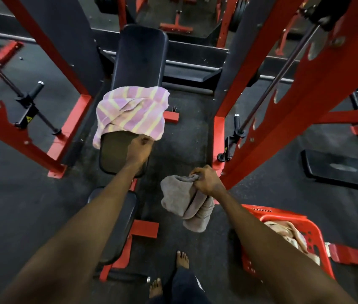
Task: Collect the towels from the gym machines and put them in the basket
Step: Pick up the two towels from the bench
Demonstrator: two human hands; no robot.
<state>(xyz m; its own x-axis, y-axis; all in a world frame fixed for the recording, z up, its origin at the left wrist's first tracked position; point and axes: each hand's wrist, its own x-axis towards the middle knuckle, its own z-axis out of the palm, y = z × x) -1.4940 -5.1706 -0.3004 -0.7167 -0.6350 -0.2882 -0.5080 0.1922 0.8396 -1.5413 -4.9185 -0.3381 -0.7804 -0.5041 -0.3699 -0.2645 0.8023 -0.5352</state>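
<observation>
Dark rubber flooring (31,205) and red steel machine frames (300,119) surround the work area. Left hand (139,148), frame centre: fingers curled at the lower edge of the purple-and-yellow striped towel (134,110), which is draped on the black padded bench (140,53). Whether the fingers have hold of the cloth cannot be confirmed. Right hand (206,181) clamps a bunched grey towel (184,202). The red slotted plastic basket (287,217) stands at lower right. Risk: a weak pinch drops the striped towel to the floor, and the hanging grey folds may slip loose.

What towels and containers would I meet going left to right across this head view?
Striped towel on the bench, grey towel in the right hand, red basket on the floor.
</observation>
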